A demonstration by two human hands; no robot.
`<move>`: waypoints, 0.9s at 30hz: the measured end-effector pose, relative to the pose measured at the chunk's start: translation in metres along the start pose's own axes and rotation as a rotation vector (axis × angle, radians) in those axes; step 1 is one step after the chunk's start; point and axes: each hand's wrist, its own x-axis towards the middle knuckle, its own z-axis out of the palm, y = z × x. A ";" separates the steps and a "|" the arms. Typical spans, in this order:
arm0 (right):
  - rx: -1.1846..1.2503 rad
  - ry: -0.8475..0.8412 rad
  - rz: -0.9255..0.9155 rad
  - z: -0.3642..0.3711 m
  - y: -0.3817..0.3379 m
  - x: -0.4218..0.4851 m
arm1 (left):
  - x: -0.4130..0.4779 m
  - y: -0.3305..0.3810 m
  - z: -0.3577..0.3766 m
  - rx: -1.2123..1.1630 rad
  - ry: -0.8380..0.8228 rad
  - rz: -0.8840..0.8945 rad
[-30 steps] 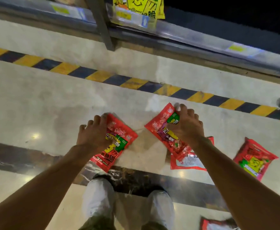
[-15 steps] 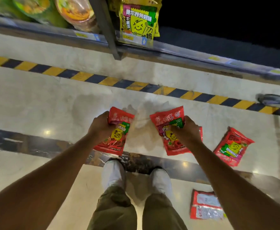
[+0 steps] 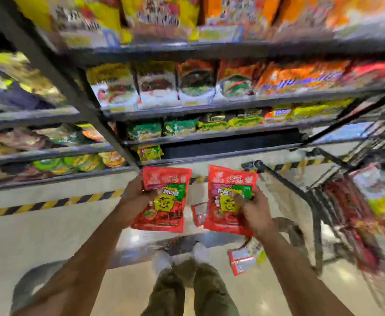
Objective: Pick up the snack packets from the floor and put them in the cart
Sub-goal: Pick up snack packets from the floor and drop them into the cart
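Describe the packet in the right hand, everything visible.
The packet in the right hand is a flat red pouch, glossy like plastic film, printed with a yellow cartoon face, a green panel and pale lettering near the top. It looks sealed and is held roughly upright, face to the camera, lifted clear of the floor. The right hand pinches its right edge, fingers across the front. The blurred cart stands just right of it.
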 end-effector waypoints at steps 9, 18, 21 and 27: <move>0.242 0.218 -0.250 -0.160 -0.116 -0.193 | -0.166 0.209 0.073 -0.106 -0.168 0.251; 0.363 0.427 -0.453 -0.321 -0.082 -0.369 | -0.320 0.291 0.195 -0.144 -0.308 0.468; 0.408 0.483 -0.492 -0.378 -0.054 -0.432 | -0.387 0.304 0.249 -0.170 -0.356 0.512; 0.476 0.638 -0.513 -0.478 0.000 -0.536 | -0.495 0.313 0.352 -0.196 -0.488 0.601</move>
